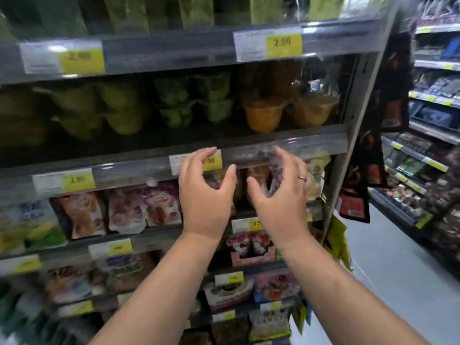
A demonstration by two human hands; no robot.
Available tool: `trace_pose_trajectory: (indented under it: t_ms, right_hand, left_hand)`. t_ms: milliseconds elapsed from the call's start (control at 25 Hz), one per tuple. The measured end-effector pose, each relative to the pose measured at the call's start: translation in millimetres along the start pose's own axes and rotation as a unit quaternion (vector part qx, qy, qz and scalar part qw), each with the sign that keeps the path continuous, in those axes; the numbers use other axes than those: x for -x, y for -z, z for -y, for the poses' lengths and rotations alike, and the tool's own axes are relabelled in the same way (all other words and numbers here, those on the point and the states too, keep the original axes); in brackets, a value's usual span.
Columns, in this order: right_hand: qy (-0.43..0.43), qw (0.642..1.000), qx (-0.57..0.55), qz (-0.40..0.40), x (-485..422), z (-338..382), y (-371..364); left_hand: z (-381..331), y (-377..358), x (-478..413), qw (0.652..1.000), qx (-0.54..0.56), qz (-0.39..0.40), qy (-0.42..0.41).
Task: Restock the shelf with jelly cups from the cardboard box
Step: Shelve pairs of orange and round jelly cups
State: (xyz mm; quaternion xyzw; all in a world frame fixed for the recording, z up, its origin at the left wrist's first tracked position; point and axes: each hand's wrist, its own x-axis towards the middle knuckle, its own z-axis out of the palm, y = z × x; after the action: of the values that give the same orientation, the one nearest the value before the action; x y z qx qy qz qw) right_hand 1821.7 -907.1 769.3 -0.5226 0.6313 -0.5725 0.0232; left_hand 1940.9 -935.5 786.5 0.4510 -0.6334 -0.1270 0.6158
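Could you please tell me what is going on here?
A person holds both hands up at a shelf rail. The left hand is empty, fingers loosely curved; the right hand is by a purple pack, grip unclear in the blur. Orange jelly cups sit just above the rail. No cardboard box is in view.

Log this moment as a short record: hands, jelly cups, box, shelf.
left hand: raised before the shelf rail, fingers loosely curved, holding nothing
right hand: raised beside it, ring on one finger; too blurred to tell if it holds anything
orange jelly cups: above the shelf rail, right end
green cups: left of the orange ones
cardboard box: not in view
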Motion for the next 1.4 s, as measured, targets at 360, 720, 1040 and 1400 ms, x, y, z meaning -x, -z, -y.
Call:
trace_pose_trajectory:
  t_ms: [360,720,1040,1400]
  right_hand:
    - [-0.197,0.963,-0.056,0.173,197,-10,-117]
    - [-0.381,0.873,0.035,0.302,416,-136,-204]
    - [-0.470,0.777,0.131,0.398,585,-309,-260]
    - [-0.518,0.704,0.182,0.451,704,-481,-328]
  left_hand:
    - [160,151,135,0.938,0.011,0.109,0.330]
    - [327,197,327,0.821,-0.089,0.154,0.543]
    - [477,176,527,0.709,-0.138,0.208,0.660]
    - [633,103,698,0.633,-0.168,0.319,0.686]
